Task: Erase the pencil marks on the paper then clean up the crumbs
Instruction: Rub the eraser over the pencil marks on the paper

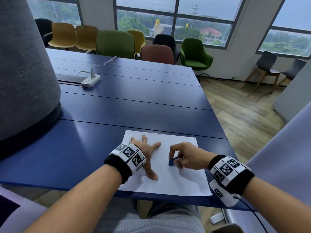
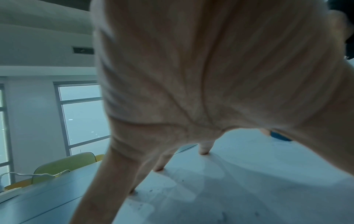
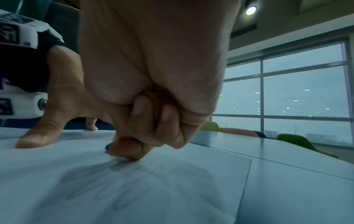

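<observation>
A white sheet of paper (image 1: 181, 180) lies at the near edge of the blue table (image 1: 134, 101). My left hand (image 1: 148, 150) is spread flat on the sheet's left half, fingertips and thumb pressing it down. My right hand (image 1: 181, 157) pinches a small blue eraser (image 1: 172, 161) against the paper near its middle. In the right wrist view faint pencil scribbles (image 3: 99, 184) show on the paper (image 3: 172, 189) in front of the curled fingers (image 3: 134, 145). The left wrist view shows dark eraser crumbs (image 2: 153, 190) scattered by my fingertips (image 2: 204, 149), with the eraser (image 2: 280, 136) beyond.
A white power strip (image 1: 90, 80) with a cable lies far back on the table. A large grey felt column (image 1: 21, 73) stands on the left. Coloured chairs (image 1: 116, 43) line the table's far edge. The table's right edge borders wooden floor (image 1: 244, 115).
</observation>
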